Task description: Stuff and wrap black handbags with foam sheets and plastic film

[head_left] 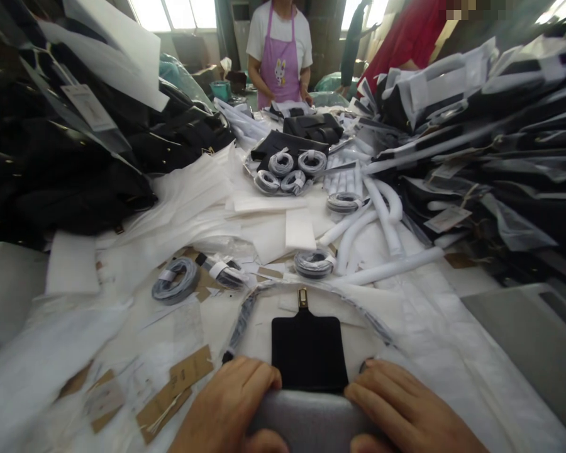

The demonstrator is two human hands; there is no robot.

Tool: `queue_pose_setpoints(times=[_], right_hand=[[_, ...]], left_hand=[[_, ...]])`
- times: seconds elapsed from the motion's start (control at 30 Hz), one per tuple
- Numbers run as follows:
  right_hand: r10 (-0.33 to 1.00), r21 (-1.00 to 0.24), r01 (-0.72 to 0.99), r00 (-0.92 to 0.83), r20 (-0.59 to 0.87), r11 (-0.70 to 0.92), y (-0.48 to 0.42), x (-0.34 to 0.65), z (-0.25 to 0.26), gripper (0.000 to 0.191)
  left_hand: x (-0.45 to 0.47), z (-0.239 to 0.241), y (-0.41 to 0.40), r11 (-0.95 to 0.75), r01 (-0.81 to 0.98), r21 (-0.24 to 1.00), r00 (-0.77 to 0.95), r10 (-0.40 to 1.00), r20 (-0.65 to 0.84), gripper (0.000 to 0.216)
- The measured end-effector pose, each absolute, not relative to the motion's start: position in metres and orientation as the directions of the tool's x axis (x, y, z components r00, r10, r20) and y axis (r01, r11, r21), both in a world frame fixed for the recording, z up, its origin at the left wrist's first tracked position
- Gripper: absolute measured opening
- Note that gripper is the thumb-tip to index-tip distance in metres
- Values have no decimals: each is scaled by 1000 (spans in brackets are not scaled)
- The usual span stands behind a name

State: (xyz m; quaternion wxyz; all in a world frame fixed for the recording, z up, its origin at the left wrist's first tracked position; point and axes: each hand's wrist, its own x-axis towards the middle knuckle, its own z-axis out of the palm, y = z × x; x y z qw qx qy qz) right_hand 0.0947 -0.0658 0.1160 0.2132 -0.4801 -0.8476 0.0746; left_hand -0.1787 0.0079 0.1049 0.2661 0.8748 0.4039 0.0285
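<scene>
Work table, near edge to far end.
Both hands, left hand (pixel 226 406) and right hand (pixel 405 409), rest on a bag (pixel 311 418) at the near edge, its flap (pixel 309 352) lying between them. Cardboard tags (pixel 170 390) lie left of the bag. Coiled straps (pixel 314 263) lie behind the flap, foam tubes (pixel 382 214) further right. Stacked bags (pixel 490 126) stand right; a person in an apron (pixel 279 53) stands behind the table (pixel 453 352).

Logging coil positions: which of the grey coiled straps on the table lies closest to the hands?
The coil just beyond the black flap's brass clasp; the other coils sit farther left or farther back.
</scene>
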Motion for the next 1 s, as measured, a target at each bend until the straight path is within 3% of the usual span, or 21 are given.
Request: queue_pose_setpoints(times=[0.13, 0.3, 0.37, 0.43, 0.53, 0.63, 0.8, 0.93, 1.0], right_hand=[[900, -386, 813, -394, 187, 436, -68, 89, 105, 29], [883, -324, 822, -419, 213, 469, -78, 91, 117, 35], [876, -357, 800, -451, 173, 483, -89, 92, 134, 40], [856, -400, 771, -510, 80, 496, -103, 91, 150, 55], [828, -400, 766, -560, -32, 503, -119, 90, 159, 74], [820, -394, 764, -571, -44, 511, -122, 90, 152, 77], [752, -465, 680, -658, -44, 567, -121, 94, 127, 65], [756, -485, 661, -654, 1, 572, -125, 96, 125, 63], [763, -476, 661, -645, 35, 580, -130, 95, 138, 65]], left_hand=[[-171, 106, 11, -462, 724, 513, 631, 745, -219, 43], [-176, 117, -12, -758, 567, 322, 747, 638, 187, 38], [-183, 122, -28, -826, 490, 277, 782, 557, 280, 31], [-190, 126, -41, -893, 389, 226, 836, 445, 321, 42], [-197, 126, -55, -951, 309, -2, 909, 295, 294, 74], [-198, 123, -64, -927, 329, -182, 926, 279, 255, 83], [-199, 111, -76, -918, 341, -203, 911, 269, 314, 81], [-204, 101, -80, -919, 317, -233, 919, 238, 313, 56], [-206, 101, -81, -922, 316, -222, 926, 249, 285, 56]])
